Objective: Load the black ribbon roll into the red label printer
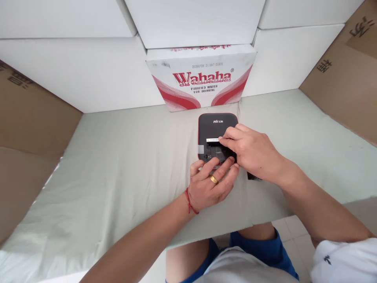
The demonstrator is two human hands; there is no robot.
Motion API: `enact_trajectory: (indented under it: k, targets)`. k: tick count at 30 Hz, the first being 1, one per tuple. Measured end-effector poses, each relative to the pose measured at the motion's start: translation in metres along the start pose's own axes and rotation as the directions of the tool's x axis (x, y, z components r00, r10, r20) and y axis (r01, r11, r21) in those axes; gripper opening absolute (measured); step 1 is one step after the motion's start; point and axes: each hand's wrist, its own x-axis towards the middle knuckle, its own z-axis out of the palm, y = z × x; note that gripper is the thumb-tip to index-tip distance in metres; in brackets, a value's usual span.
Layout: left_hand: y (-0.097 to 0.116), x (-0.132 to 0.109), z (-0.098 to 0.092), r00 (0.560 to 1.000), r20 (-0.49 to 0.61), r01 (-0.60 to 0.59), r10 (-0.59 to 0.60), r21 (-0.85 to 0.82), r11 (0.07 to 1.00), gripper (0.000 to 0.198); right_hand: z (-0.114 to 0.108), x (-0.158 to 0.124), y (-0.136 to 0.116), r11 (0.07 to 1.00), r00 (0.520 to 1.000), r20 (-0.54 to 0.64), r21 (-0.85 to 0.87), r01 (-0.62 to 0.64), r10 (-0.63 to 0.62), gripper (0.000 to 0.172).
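A small black boxy device with a red rim [212, 127], which looks like a portable printer, lies flat on the cloth. White lettering marks its far end, a white warning strip crosses its middle, and a recessed dark bay shows below that. My left hand [210, 182], with a gold ring and a red cord at the wrist, grips its near edge, fingers curled over the bay's lower corner. My right hand [253, 151] is closed at its right side, one fingertip at the strip's end. Whether the fingers also pinch a small part is hidden.
Beyond the device stands a white and red Wahaha water carton [203, 86], against large white boxes [88, 70]. Brown cartons flank the table at left [32, 118] and right [338, 74]. A small black piece [253, 177] lies under my right wrist on the pale green cloth [132, 157].
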Motion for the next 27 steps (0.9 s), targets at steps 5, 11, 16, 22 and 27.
enact_trajectory:
  k: [5, 11, 16, 22, 27]
  targets:
    - [-0.003, 0.004, -0.002, 0.992, -0.086, 0.080, -0.093, -0.144, 0.986, 0.053, 0.014, -0.006, 0.008, 0.999, 0.988, -0.154, 0.027, 0.037, -0.033, 0.046]
    - [-0.028, 0.000, -0.003, 0.849, -0.160, 0.420, -0.503, -0.373, 0.827, 0.036, 0.046, -0.023, 0.002, 0.966, 0.888, -0.424, 0.096, 0.240, -0.178, 0.052]
    - [-0.077, -0.005, 0.013, 0.584, 0.177, 0.712, -0.792, -0.580, 0.395, 0.038, 0.068, -0.038, -0.014, 0.927, 0.764, -0.595, 0.082, 0.367, -0.249, 0.048]
    - [-0.090, -0.005, 0.026, 0.625, 0.524, 0.669, -0.578, -0.742, 0.050, 0.080, 0.076, -0.046, -0.019, 0.925, 0.725, -0.644, 0.071, 0.374, -0.244, 0.044]
    - [-0.091, -0.006, 0.032, 0.624, 0.556, 0.639, -0.550, -0.767, -0.050, 0.089, 0.074, -0.044, -0.025, 0.948, 0.759, -0.608, 0.032, 0.316, -0.233, 0.043]
